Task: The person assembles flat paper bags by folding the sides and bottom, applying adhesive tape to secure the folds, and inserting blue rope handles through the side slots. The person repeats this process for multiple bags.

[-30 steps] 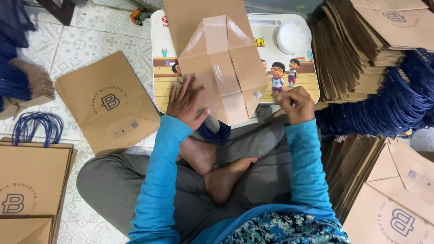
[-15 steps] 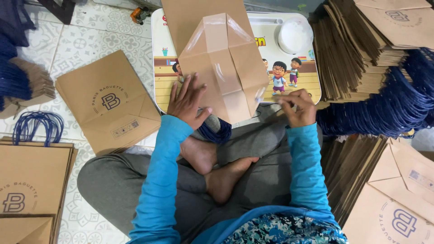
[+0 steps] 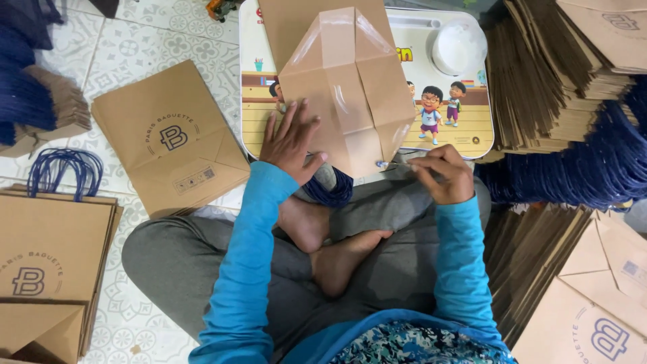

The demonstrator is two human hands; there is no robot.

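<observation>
A flat brown paper bag [image 3: 340,84] lies bottom-up on a small cartoon-printed lap table [image 3: 441,128], its folded base flaps spread open. My left hand [image 3: 291,138] lies flat on the bag's lower left flap, fingers spread. My right hand [image 3: 441,172] is closed around a thin stick-like tool whose tip [image 3: 383,164] touches the bag's near right corner. I sit cross-legged, bare feet [image 3: 330,246] under the table edge.
A finished brown bag [image 3: 168,138] lies on the tiled floor to the left. Stacks of flat bags [image 3: 559,61] stand right, with blue rope handles [image 3: 606,162] beside them. More bags [image 3: 47,263] with blue handles sit at left. A white round container [image 3: 458,48] rests on the table.
My right hand has drawn back from the table's near right edge toward my lap, bringing the tool's tip to the bag's corner. My left hand stays flat on the bag.
</observation>
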